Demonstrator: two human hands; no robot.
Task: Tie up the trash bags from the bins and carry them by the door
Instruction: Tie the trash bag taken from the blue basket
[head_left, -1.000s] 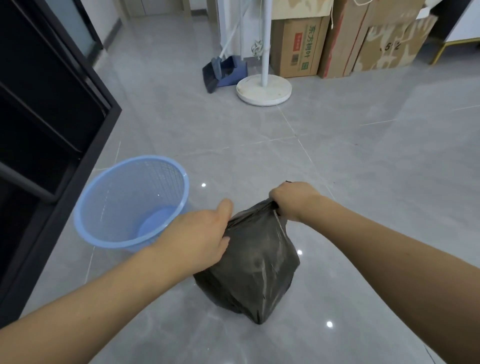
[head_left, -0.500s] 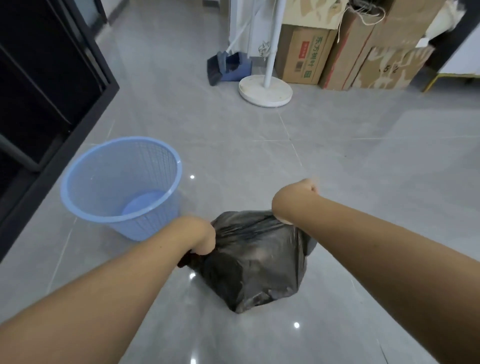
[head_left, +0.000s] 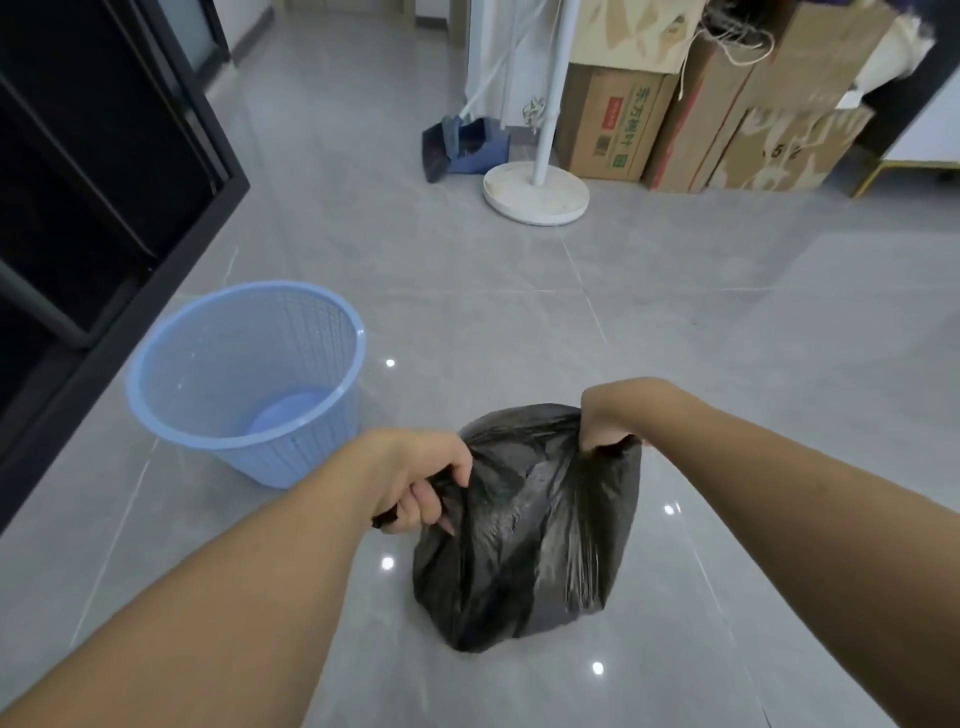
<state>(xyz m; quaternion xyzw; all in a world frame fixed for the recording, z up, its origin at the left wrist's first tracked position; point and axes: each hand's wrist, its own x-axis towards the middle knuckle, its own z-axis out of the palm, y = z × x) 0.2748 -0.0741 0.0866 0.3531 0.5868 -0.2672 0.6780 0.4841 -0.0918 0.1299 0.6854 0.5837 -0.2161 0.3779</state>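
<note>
- Head view: the black trash bag (head_left: 524, 530) sits on the grey floor (head_left: 675, 338), out of the blue bin (head_left: 244, 379), which stands just beside it with no liner.
- Left hand (head_left: 421, 483): grip curled round one gathered edge of the bag's mouth.
- Right hand (head_left: 618, 415): grip pinching the opposite edge.
- Status: bag removed; no knot visible, so tying appears unfinished. Carrying to the door remains; no door is identifiable.

1. One black trash bag (head_left: 524, 530) is seen.
2. One blue bin (head_left: 244, 379) is seen.
3. Two hands are counted: the left hand (head_left: 423, 480) and the right hand (head_left: 613, 415).
4. One white stand (head_left: 536, 192) is seen.
5. One dustpan (head_left: 462, 148) is seen.
6. Several cardboard boxes (head_left: 618, 124) are stacked; their exact number cannot be told.
</note>
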